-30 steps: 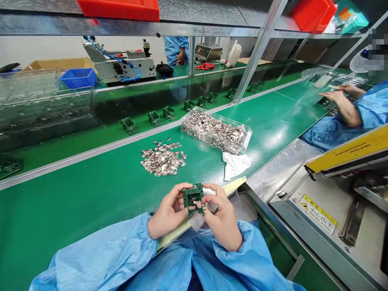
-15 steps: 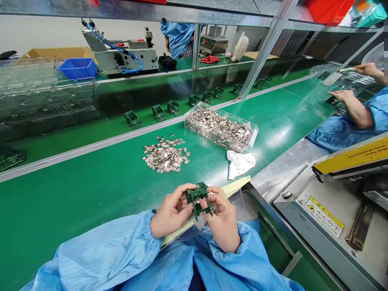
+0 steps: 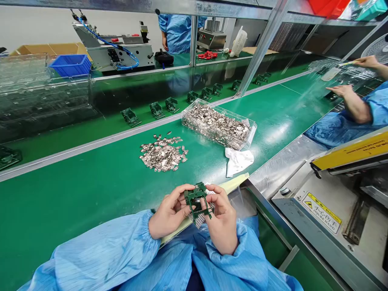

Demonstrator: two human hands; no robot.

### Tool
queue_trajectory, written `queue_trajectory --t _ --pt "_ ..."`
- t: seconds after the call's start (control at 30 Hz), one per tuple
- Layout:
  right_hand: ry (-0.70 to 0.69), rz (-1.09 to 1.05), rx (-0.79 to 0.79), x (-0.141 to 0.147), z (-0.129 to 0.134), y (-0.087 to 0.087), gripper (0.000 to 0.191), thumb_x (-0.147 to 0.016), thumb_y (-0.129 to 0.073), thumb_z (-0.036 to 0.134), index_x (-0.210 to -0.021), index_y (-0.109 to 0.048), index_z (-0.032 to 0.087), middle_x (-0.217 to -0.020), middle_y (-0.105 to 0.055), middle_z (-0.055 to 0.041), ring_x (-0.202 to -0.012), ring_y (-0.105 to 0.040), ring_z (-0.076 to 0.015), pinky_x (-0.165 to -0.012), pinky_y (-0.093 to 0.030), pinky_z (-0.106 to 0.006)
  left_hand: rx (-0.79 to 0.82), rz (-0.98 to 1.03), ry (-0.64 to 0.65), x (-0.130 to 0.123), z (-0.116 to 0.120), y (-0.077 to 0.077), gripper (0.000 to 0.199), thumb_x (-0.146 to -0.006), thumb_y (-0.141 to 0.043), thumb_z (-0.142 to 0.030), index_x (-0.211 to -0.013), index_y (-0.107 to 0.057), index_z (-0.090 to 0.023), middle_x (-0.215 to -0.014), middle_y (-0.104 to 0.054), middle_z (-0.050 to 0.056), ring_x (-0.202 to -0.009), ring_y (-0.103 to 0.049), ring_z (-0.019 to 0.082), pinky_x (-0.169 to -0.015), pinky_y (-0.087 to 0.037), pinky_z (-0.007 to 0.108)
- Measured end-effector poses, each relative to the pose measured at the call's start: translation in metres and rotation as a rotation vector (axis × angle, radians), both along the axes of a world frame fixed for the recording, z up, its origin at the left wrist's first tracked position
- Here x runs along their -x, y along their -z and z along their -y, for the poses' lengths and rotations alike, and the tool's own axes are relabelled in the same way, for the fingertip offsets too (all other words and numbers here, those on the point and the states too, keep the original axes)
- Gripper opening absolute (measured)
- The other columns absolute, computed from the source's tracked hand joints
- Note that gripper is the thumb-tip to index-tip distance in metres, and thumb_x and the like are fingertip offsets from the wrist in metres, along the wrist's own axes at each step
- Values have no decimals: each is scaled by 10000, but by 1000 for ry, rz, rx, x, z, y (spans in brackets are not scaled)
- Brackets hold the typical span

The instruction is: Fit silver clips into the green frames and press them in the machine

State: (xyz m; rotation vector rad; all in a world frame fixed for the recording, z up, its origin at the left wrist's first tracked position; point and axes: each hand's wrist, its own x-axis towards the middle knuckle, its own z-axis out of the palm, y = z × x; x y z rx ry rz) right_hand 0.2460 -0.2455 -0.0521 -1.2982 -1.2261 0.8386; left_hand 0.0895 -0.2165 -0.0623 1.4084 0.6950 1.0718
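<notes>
Between my two hands is a dark green plastic frame (image 3: 199,197), tilted in front of my body at the bench edge. My left hand (image 3: 169,212) grips its left side, thumb below and fingers on top. My right hand (image 3: 222,220) closes on its right side, with fingertips at the upper edge and the thumb near the opening. Whether a small metal piece is pinched in the fingers I cannot make out. Beyond my hands lies a loose pile of small silvery metal pieces (image 3: 163,153). Right of it stands a clear plastic box (image 3: 253,133) filled with similar pieces.
A crumpled white cloth (image 3: 239,161) lies by the box. Several green frames (image 3: 156,110) line the strip behind the metal rail. A machine with a warning label (image 3: 323,212) stands at right. Farther right, a co-worker's hands (image 3: 342,91) are over clear trays.
The green frame has turned slightly in my hands, and my fingers have shifted a little on it. The whole view has moved slightly, so the bench sits a bit farther left and higher.
</notes>
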Motion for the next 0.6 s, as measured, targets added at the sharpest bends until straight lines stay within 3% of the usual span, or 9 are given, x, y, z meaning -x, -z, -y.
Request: queue_trajectory --t 0.2,0.4,0.6 --pt "1 -1 13 0 1 1 103 -843 -634 255 -755 -639 200 -1125 -593 -112 -1099 -567 -260 -926 -451 -389 5 -35 -6 0 0 0 376 -897 -611 -253 -1258 -510 -220 -960 -686 57 -818 -659 131 -709 -529 191" --pt "20 44 -19 2 -1 2 74 -830 -644 244 -769 -634 203 -1096 -602 -96 -1070 -574 -243 -904 -461 -362 -40 -141 -70 0 1 1 333 -912 -584 -277 -1233 -533 -206 -894 -671 44 -685 -596 101 -595 -478 167" --pt "-37 -95 44 3 -2 5 134 -864 -630 315 -811 -626 192 -876 -629 -55 -821 -611 -188 -733 -508 -294 15 -164 -159 -5 2 -4 334 -888 -608 -339 -1177 -542 -185 -807 -644 29 -647 -570 97 -579 -476 167"
